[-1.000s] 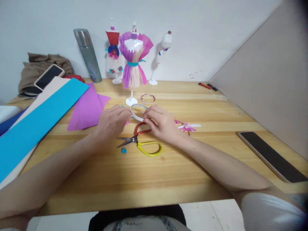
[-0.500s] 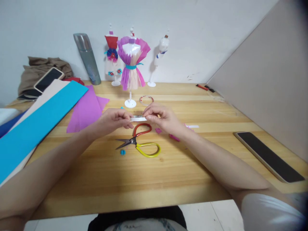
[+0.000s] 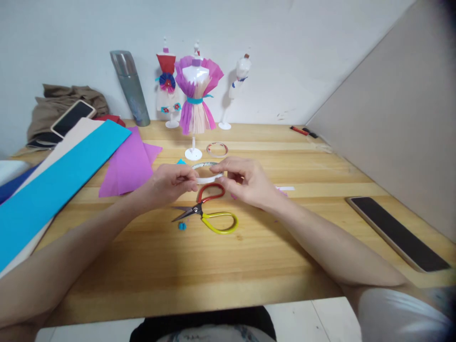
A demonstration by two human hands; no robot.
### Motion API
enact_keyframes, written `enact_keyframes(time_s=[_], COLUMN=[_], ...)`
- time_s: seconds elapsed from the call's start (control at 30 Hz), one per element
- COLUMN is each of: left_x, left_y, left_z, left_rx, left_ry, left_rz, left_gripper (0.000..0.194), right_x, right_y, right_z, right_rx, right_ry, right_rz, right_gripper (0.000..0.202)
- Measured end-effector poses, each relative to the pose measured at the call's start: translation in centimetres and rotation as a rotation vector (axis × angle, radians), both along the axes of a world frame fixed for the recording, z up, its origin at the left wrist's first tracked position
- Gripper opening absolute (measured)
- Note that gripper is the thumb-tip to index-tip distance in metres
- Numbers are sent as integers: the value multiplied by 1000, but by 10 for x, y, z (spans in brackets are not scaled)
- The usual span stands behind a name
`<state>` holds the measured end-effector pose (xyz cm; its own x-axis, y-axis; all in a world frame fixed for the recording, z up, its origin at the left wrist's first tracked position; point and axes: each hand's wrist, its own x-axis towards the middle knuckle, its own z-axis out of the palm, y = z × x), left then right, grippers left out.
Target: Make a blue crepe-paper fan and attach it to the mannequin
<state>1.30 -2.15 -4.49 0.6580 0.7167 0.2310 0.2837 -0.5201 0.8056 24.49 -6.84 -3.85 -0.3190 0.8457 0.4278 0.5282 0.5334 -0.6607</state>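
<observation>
While I watch through the head camera, the white tape roll [image 3: 206, 180] sits directly between the two hands, spanning the gap from one set of fingertips to the other. I have its left side pinched in the left hand [image 3: 174, 183], thumb and fingers drawn nearly together at the rim. Its right side is in the right hand [image 3: 245, 178], whose thumb and forefinger part only slightly to take the band. I see the roll almost level in this grip, near outer face toward me, part of the inner far wall showing. Just on my side of the grip lie the scissors [image 3: 196, 209], blades apart and pointing left, with a small blue scrap [image 3: 182, 226] beside them. Beyond the grip stand a second ring [image 3: 217, 156] and the purple-dressed mannequin [image 3: 195, 99]; to its left is the purple paper [image 3: 126, 164], and well off to its right a phone [image 3: 395, 232].
</observation>
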Motion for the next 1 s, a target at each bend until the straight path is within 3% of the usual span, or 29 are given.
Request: enact_keyframes(time_s=[0.1,0.43,0.9,1.0], left_x=[2,6,6,3], left_y=[-5,-16,-21,-17], left_z=[2,12,17,16], left_rx=[121,276,123,177], left_ry=[42,85,22,-16], left_rz=[3,-30,-58,-35], left_gripper=[20,19,20,19], right_x=[-3,0,-1,0], right_y=[-1,1,3,5], right_z=[-1,-3,-7,-7], right_rx=[-14,-76,-33,-5], right_ry=[-28,-6,167,275], right_rz=[13,61,123,79], right_gripper=[16,12,18,20])
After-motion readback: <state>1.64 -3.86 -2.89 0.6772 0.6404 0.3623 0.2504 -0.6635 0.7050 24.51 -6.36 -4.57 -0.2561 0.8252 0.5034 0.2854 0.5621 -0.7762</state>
